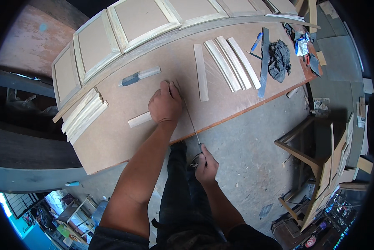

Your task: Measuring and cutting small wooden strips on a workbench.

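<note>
My left hand [166, 102] is closed on a short wooden strip [140, 119], pressing it against the brown worktable [112, 139]. One end of the strip shows left of the wrist; its other end is hidden under the hand. In my right hand [206, 164], off the table's near edge, is the dark handle of what looks like a thin saw [190, 111], seen edge-on. Its narrow blade runs over the edge and ends beside my left fingers. Beyond the left hand lies a light wooden piece [150, 72] against a dark grey, block-like thing [131, 79].
Several pale wooden strips [223, 64] lie right of my hands, near a dark flat bar [263, 62] and crumpled black plastic [280, 61]. A strip stack [85, 114] sits at left. Framed panels [145, 23] line the far side. A wooden frame [299, 154] stands at right.
</note>
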Available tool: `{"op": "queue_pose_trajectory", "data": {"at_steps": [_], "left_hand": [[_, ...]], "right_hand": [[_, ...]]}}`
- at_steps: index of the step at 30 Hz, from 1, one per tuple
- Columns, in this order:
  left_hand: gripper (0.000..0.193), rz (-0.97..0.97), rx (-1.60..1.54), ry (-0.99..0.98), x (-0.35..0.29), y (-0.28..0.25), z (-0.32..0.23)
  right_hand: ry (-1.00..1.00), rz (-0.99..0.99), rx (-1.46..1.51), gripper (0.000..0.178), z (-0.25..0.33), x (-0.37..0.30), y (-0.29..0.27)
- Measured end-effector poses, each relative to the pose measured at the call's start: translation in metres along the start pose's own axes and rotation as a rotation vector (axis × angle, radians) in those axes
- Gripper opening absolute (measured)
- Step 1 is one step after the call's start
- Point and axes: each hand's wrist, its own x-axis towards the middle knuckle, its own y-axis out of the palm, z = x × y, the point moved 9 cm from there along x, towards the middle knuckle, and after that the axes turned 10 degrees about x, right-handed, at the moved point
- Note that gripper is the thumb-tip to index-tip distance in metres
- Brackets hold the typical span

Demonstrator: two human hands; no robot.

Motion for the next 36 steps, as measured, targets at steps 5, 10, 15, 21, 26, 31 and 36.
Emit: {"op": "queue_pose_trajectory", "data": {"at_steps": [5, 10, 15, 21, 26, 31, 36], "left_hand": [[0.022, -0.058, -0.058, 0.029, 0.0, -0.004, 0.0], [0.022, -0.048, -0.021, 0.015, -0.002, -0.006, -0.004], [0.02, -0.07, -0.008, 0.022, -0.006, -0.008, 0.003], [0.019, -0.053, -0.011, 0.03, -0.025, -0.007, 0.003], [0.024, -0.018, -0.043, 0.025, -0.021, -0.003, 0.004], [0.024, 0.024, -0.051, 0.029, -0.021, -0.002, 0.002], [0.017, -0.075, -0.055, 0.069, -0.021, -0.007, -0.001]], "right_hand": [[0.086, -0.033, 0.037, 0.03, 0.002, -0.023, -0.017], [0.013, -0.035, 0.014, 0.03, 0.009, 0.011, -0.001], [0.006, -0.021, 0.03, 0.031, 0.018, 0.005, -0.002], [0.005, 0.035, -0.015, 0.033, 0.015, -0.023, -0.007], [0.011, 0.001, -0.005, 0.033, 0.013, -0.036, 0.001], [-0.066, -0.057, 0.024, 0.034, 0.02, -0.052, -0.003], [0.128, 0.019, 0.05, 0.033, 0.009, -0.023, 0.012]]}}
